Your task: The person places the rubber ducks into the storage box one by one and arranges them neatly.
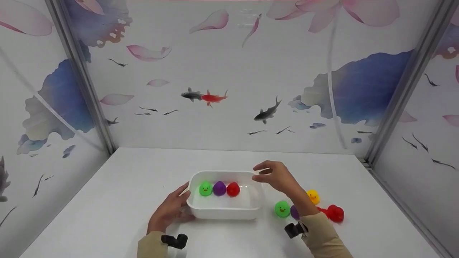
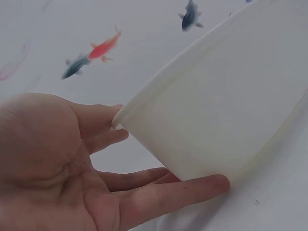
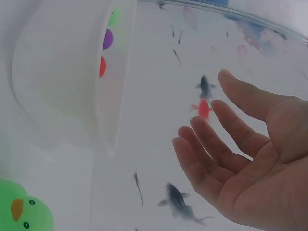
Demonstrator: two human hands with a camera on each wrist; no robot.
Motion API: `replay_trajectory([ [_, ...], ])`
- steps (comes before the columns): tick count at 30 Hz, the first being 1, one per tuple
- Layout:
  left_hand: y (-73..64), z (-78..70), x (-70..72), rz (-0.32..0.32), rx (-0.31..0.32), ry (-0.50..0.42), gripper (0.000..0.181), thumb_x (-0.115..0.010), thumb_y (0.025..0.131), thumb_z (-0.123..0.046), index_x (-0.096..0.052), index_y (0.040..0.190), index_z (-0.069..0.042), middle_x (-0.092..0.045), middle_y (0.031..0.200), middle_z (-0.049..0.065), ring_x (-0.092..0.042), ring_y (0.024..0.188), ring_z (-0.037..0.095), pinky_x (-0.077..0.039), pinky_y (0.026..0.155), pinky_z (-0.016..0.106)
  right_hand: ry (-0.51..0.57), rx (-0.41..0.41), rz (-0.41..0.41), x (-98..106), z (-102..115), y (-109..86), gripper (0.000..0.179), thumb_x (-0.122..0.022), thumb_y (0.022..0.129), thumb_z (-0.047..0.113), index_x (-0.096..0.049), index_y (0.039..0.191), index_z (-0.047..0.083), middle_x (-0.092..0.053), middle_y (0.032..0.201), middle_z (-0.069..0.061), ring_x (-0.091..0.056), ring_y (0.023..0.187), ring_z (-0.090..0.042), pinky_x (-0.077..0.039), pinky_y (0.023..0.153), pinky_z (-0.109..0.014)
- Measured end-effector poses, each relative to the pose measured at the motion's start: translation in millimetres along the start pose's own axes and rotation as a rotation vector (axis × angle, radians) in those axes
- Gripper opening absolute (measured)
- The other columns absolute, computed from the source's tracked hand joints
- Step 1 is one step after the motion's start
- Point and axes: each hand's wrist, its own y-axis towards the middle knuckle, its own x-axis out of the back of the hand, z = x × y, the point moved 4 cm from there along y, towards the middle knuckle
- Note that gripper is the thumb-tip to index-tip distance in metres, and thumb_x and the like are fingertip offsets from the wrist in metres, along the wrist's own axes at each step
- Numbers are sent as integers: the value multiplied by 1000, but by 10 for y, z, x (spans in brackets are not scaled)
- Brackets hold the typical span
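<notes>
A white plastic tub [image 1: 222,214] stands in front of me. Inside, a green toy duck [image 1: 206,188], a purple toy [image 1: 219,188] and a red toy [image 1: 233,189] sit in a row at the left and middle. My left hand [image 1: 170,208] holds the tub's left end; in the left wrist view its digits are at the rim and along the lower edge. My right hand [image 1: 278,176] hovers by the tub's right rim, its fingers loosely bent with nothing between them. The right wrist view shows that palm [image 3: 269,178] bare, apart from the tub.
Right of the tub lie another green duck [image 1: 282,209], a purple toy [image 1: 294,212] partly hidden by my right forearm, a yellow duck [image 1: 313,196] and red toys [image 1: 336,213]. Printed wall panels [image 1: 229,71] enclose the white table [image 1: 143,168] at the back and sides.
</notes>
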Motion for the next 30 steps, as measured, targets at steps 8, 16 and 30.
replay_trajectory([
  [8, 10, 11, -18, 12, -7, -5, 59, -43, 108, -32, -22, 161, -16, -44, 152, 29, -54, 132, 45, -60, 88, 55, 13, 34, -40, 317, -232, -190, 37, -78, 89, 26, -69, 122, 13, -67, 131, -12, -61, 126, -35, -54, 103, -53],
  [16, 12, -13, -34, 10, 3, -7, 58, -44, 108, -32, -24, 161, -19, -42, 154, 27, -50, 136, 45, -59, 91, 54, 19, 48, -69, 644, -474, -226, 45, -73, 91, 36, -66, 129, 13, -64, 136, -14, -58, 130, -37, -48, 109, -55],
  [30, -2, -5, -7, -15, 25, -4, 59, -45, 107, -34, -25, 160, -19, -40, 156, 26, -47, 138, 48, -59, 90, 57, -16, -28, -111, 1071, -1115, -241, 55, -68, 94, 43, -58, 139, 12, -57, 143, -20, -49, 136, -43, -42, 112, -60],
])
